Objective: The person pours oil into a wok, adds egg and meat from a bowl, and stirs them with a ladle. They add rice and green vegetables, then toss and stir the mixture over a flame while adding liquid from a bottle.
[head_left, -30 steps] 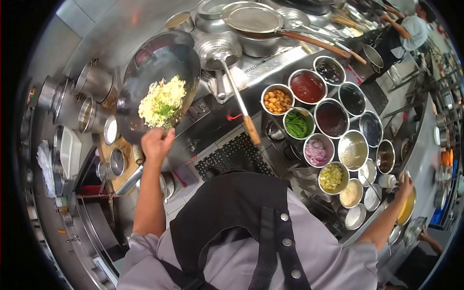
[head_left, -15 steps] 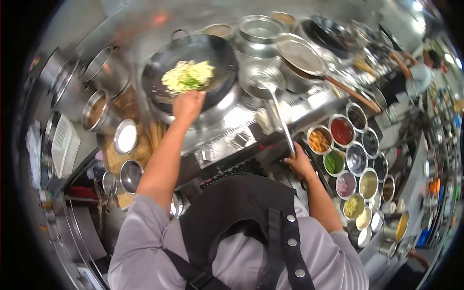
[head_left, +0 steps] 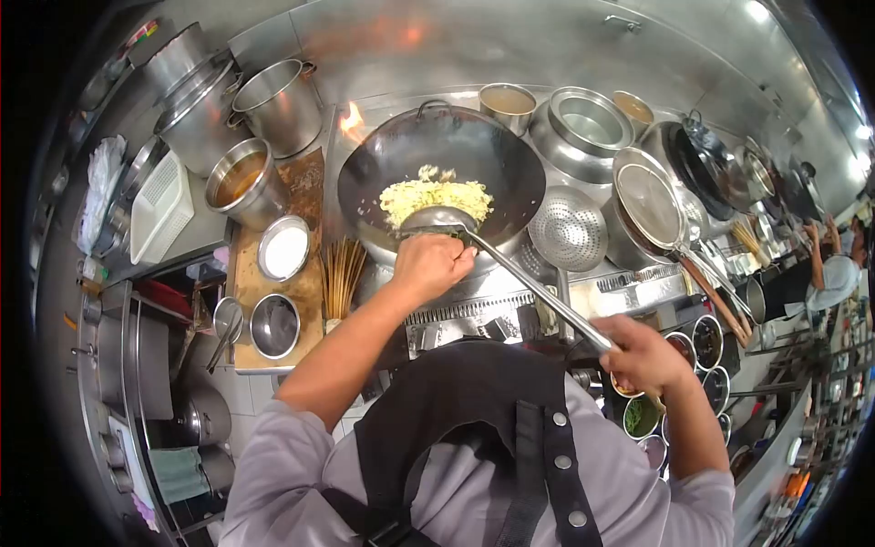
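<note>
A large dark wok (head_left: 374,187) sits on the stove with yellow, egg-like chopped food (head_left: 437,196) heaped in its middle. My left hand (head_left: 434,266) is closed in a fist at the wok's near rim, on its near handle, which the fingers hide. With my right hand (head_left: 645,354) I grip the long metal handle of a ladle (head_left: 439,217). The ladle's bowl is inside the wok, turned rounded side up against the near edge of the food. Flame (head_left: 352,121) shows at the wok's far left.
A perforated skimmer (head_left: 567,228) and mesh strainer (head_left: 649,202) lie right of the wok. To the left stand a pot of brown liquid (head_left: 239,182), a bowl of white contents (head_left: 284,248) and bamboo sticks (head_left: 341,278). Ingredient tubs (head_left: 643,416) sit low right; a person (head_left: 834,269) works far right.
My right hand has swung the ladle from beside the skimmer into the wok. The food is more spread out, and the green bits on it no longer show. The camera view has shifted.
</note>
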Available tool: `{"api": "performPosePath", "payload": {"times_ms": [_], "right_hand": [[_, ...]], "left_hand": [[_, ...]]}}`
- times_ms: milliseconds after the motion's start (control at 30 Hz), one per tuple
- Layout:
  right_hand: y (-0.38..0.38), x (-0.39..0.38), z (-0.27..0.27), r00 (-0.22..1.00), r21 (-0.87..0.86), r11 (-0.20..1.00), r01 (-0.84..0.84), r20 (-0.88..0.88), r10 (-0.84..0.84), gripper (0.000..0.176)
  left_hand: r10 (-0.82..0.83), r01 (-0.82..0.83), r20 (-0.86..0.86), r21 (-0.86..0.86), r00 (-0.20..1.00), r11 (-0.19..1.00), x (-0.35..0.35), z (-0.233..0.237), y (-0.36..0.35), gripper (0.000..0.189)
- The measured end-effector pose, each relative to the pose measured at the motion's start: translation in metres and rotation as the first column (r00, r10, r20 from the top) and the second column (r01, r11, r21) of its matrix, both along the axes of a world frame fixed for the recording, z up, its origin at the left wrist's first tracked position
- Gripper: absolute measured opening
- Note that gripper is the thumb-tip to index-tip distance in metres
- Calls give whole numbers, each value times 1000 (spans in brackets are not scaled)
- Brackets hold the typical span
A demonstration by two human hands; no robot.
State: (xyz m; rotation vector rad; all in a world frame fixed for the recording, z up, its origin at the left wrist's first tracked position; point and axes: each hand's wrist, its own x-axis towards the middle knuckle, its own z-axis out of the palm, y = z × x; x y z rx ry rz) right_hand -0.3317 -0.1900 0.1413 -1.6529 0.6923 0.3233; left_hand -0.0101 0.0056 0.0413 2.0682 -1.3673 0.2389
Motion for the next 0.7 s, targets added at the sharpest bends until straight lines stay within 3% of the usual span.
{"api": "performPosePath", "payload": {"times_ms": [67,133,167,233,300,367,400,433,500,533,567,633,700], "right_hand": [[-12,43,-23,1000,-58,998,-23,8,24,56],[-21,91,-70,989,-144,988,-55,131,74,58],[-26,110,-108,978,-206,978,-32,194,73,55],[-21,117,-136,886,-646,763,-33,335,322,56],[-18,84,-83,950,-363,923,-128,222,219,58],[-28,34,-49,989,23,999,-44,143,40,56],[-34,16,-42,987,69,996,-54,157,43,56],[-36,4,-35,984,112,992,-65,174,45,57],[-33,17,-18,999,-102,994,-33,26,36,54],[-30,36,-19,999,-170,985,-21,33,27,55],[-27,53,-30,999,-240,971,-8,39,18,55],[-35,84,-89,957,-279,959,42,288,42,57],[-20,86,-92,958,-470,883,-12,247,144,56]], "left_hand": [[29,-29,8,-4,1000,1000,5,-27,-13,43],[147,-147,92,-8,985,989,-5,-56,-17,44],[119,-127,89,84,989,988,-18,-64,-9,45],[77,-84,36,252,996,964,-56,-71,23,45],[-81,85,-71,47,994,995,-68,-59,48,42],[5,-20,137,105,991,994,-49,-34,38,43],[70,-108,167,232,983,967,-37,-16,26,43],[43,-57,113,118,993,991,-23,-6,15,43],[40,-34,90,-63,995,997,-4,-26,-12,44],[26,-21,97,-59,995,998,-4,-38,-15,44],[80,-78,110,-18,991,997,-9,-52,-16,43],[119,-127,95,81,988,989,-35,-66,-3,43],[25,-30,26,224,999,974,-67,-77,33,43]]}}
